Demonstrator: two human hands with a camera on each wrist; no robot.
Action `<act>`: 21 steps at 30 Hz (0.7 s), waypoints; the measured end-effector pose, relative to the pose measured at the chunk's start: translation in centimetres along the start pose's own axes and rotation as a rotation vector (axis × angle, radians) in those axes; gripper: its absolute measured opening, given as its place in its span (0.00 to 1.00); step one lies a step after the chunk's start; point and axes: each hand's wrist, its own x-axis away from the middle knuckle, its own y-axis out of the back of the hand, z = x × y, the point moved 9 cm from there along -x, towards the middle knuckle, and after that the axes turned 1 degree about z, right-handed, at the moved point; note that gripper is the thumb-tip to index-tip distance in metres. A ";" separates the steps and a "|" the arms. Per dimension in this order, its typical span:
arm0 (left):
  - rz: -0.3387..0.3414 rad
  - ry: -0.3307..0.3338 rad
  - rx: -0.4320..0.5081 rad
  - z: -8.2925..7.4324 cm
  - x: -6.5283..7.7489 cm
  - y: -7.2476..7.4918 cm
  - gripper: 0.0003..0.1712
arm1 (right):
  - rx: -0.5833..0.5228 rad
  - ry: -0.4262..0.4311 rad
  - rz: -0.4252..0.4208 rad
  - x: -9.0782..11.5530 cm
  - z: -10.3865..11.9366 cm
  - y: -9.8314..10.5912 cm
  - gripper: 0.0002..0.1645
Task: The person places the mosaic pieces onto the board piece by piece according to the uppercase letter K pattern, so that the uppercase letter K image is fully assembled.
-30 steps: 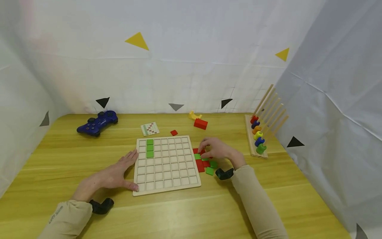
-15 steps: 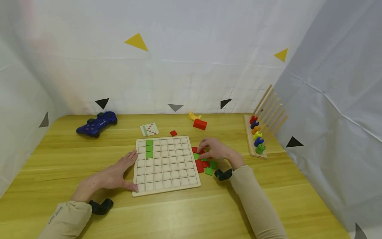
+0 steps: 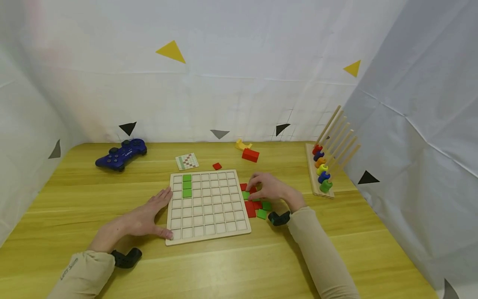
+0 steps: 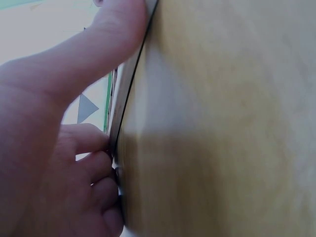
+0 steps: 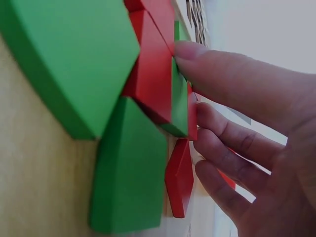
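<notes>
A pale wooden grid board (image 3: 209, 239) lies flat on the table, with several green tiles (image 3: 187, 185) in one of its left columns. My left hand (image 3: 143, 216) rests at the board's left edge, its thumb at the near corner and its fingers farther up. Beside the board's right edge is a loose pile of red tiles (image 3: 250, 209) and green tiles (image 3: 262, 214). Over that pile my right hand (image 3: 270, 187) bends its fingers loosely. In the right wrist view its thumb (image 5: 217, 64) touches the tiles and its other fingertips lie against or close to them; no tile is visibly lifted.
Beyond the board lie a patterned card (image 3: 187, 161), a single red tile (image 3: 217, 166), a red block (image 3: 250, 155) and a yellow curved piece (image 3: 243, 145). A blue game controller (image 3: 121, 155) sits back left. Right stands a wooden peg rack (image 3: 325, 170) with coloured beads.
Both hands keep nearly the same place and pose. The view has shifted very slightly; the tiles on the board look the same.
</notes>
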 end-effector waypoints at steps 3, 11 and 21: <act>0.003 0.003 0.001 0.0 0.0 0.0 0.74 | -0.002 -0.010 0.004 -0.2 -0.1 -0.1 0.10; 0.005 0.005 0.005 0.0 0.1 -0.1 0.74 | 0.000 -0.015 -0.007 -0.4 -0.7 -0.3 0.10; 0.000 0.010 -0.008 0.0 -0.1 0.0 0.74 | -0.005 -0.034 -0.030 -0.4 -0.7 -0.2 0.12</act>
